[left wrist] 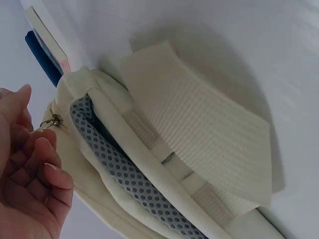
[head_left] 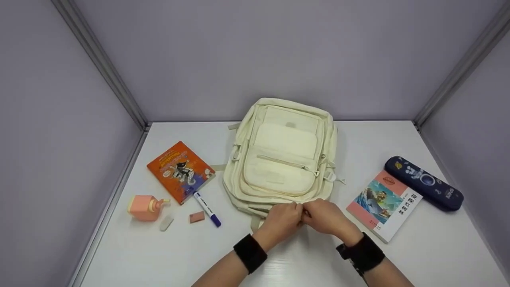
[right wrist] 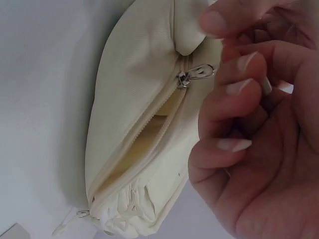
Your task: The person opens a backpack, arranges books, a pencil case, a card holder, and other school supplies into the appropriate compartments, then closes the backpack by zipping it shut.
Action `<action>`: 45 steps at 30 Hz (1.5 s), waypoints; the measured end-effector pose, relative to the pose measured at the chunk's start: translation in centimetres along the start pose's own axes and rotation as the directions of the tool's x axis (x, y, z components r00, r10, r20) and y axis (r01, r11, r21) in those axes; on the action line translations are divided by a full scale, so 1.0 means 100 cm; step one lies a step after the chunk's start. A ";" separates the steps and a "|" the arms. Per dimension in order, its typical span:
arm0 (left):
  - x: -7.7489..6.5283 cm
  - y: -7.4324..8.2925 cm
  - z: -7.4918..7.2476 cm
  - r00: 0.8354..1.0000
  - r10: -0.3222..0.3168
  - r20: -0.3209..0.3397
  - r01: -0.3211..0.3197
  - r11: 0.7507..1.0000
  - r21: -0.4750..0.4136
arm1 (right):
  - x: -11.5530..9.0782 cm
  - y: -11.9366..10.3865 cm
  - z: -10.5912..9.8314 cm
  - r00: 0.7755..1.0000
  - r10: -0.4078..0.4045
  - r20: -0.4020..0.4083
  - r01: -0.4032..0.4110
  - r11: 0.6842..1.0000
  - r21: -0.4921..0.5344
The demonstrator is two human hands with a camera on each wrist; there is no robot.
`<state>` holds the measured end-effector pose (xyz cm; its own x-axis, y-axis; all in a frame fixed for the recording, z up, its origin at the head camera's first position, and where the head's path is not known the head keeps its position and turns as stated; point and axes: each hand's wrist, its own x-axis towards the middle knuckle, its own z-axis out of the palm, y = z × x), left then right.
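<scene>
A cream backpack [head_left: 287,159] lies flat, its front pockets facing up. Both hands meet at its near edge, knuckles upward. My left hand [head_left: 283,218] has curled fingers; in the left wrist view they reach a metal zipper pull [left wrist: 51,121] and seem to pinch it. Beside that hand are grey mesh padding [left wrist: 119,159] and a wide webbing strap [left wrist: 199,119]. My right hand [head_left: 326,215] also has its fingers curled. In the right wrist view it grips a zipper pull [right wrist: 199,72] at the end of a partly open zipper [right wrist: 139,139]. The fingertips' exact contact is partly hidden.
Left of the backpack lie an orange book [head_left: 181,171], a marker [head_left: 206,208], a pink eraser [head_left: 197,217], a whitish piece [head_left: 166,223] and a pink pump bottle [head_left: 144,208]. A pink-and-white book [head_left: 384,205] and a navy pencil case [head_left: 424,183] lie to the right. Panels [head_left: 287,59] enclose the table.
</scene>
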<state>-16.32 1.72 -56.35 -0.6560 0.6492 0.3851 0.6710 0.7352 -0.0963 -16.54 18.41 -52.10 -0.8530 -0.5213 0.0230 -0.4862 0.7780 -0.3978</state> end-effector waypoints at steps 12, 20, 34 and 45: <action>0.004 -0.001 -0.003 0.990 -0.061 0.125 0.089 0.969 -0.232 | -0.004 0.003 -0.018 0.995 -0.052 0.089 0.050 0.999 0.020; 0.003 0.006 -0.002 0.984 -0.119 0.133 0.141 0.975 -0.173 | 0.010 0.016 0.014 0.988 -0.038 -0.147 0.009 0.981 -0.195; -0.012 -0.018 -0.029 0.942 -0.239 0.234 0.306 0.899 -0.313 | 0.009 0.031 0.006 0.975 0.052 -0.218 -0.063 0.997 -0.046; -0.030 -0.062 -0.043 0.919 -0.323 0.226 0.387 0.848 -0.363 | -0.008 0.060 -0.006 0.955 0.065 -0.288 -0.072 0.997 -0.016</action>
<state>-17.08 -5.62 -52.95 -0.8975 0.4034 0.1781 0.4406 0.8035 0.4004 -18.83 23.68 -53.98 -0.9010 -0.3466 0.2608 -0.4262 0.8191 -0.3840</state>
